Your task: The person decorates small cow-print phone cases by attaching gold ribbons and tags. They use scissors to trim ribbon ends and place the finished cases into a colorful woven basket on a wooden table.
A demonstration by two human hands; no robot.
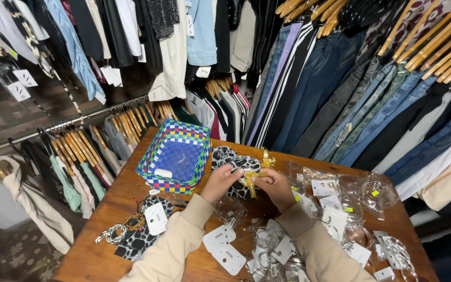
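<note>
Looking down from the head camera, both hands are meeting over the far middle of the wooden table (105,250), and they are working the same small thing: a gold ribbon (250,180) tied around a black-and-white patterned pouch (224,156). The left hand (221,183) is pinching the ribbon's near end between fingers and thumb, while the right hand (273,185) is curling closed on the other side of it, so each is gripping one strand and keeping it taut between them. The pouch is lying flat on the wood just past the knuckles, steady enough that neither hand needs to pin it. A spare curl of the same gold ribbon is sticking up at the pouch's far edge. Just to the left, touching or nearly touching the pouch, a woven basket (176,151) in blue, green and checked colours is sitting open-topped and tilted toward the person, handy within arm's reach. Around the beige sleeves (184,235), clear packets of earrings on white cards (335,203) are spreading across the right side, and another spotted pouch (142,235) with a white tag is resting near the left. Racks of hanging clothes (340,78) are crowding the table on every far side.
</note>
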